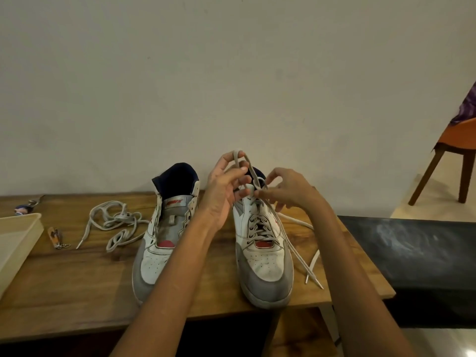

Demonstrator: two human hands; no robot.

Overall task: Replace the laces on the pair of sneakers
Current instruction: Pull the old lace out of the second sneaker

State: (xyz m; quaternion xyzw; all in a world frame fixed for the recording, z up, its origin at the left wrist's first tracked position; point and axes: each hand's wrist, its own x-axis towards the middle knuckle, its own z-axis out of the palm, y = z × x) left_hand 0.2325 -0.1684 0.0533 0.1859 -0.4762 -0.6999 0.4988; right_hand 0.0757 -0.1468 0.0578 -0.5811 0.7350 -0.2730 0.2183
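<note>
Two white and grey sneakers stand on the wooden table (77, 292), toes toward me. The left sneaker (164, 235) has no lace in its eyelets. The right sneaker (262, 253) is laced with a pale lace (296, 251) whose ends trail off to the right over the table. Above this shoe's tongue my left hand (224, 189) holds up a loop of the lace between thumb and fingers. My right hand (286, 189) pinches the lace at the base of that loop. A loose tangled lace (116, 222) lies left of the shoes.
A cream tray (15, 243) sits at the table's left edge, with a small clipper on a keychain (55, 237) beside it and another small item (24, 207) behind. A dark bench (412, 253) adjoins on the right; a wooden chair (453, 150) stands far right.
</note>
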